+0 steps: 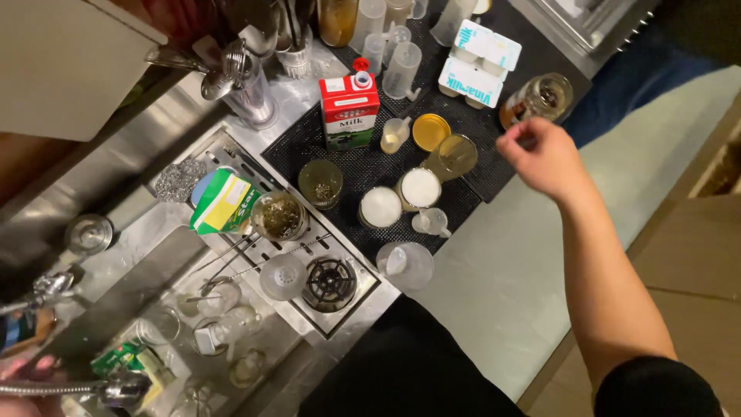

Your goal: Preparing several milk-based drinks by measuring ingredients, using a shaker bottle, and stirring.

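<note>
My right hand (543, 157) reaches out over the right edge of the black bar mat (363, 166), fingers drawn together with nothing visible in them. It is just below a glass jar (542, 96) with dark contents. To its left stand a glass of yellowish liquid (455, 155), a yellow lid (431, 131) and two glasses topped with white foam (421, 188) (381, 207). A red, white and green milk carton (349, 110) stands further left. My left hand (21, 369) shows only as fingertips at the bottom-left edge, beside a metal tool (116, 390).
A pack of small white and blue bottles (479, 54) lies at the back. A steel drip tray (231, 154) holds a glass (279, 216), a green and yellow carton (224, 202) and a round rinser (330, 283). Clear measuring cups (401, 68) stand behind the carton.
</note>
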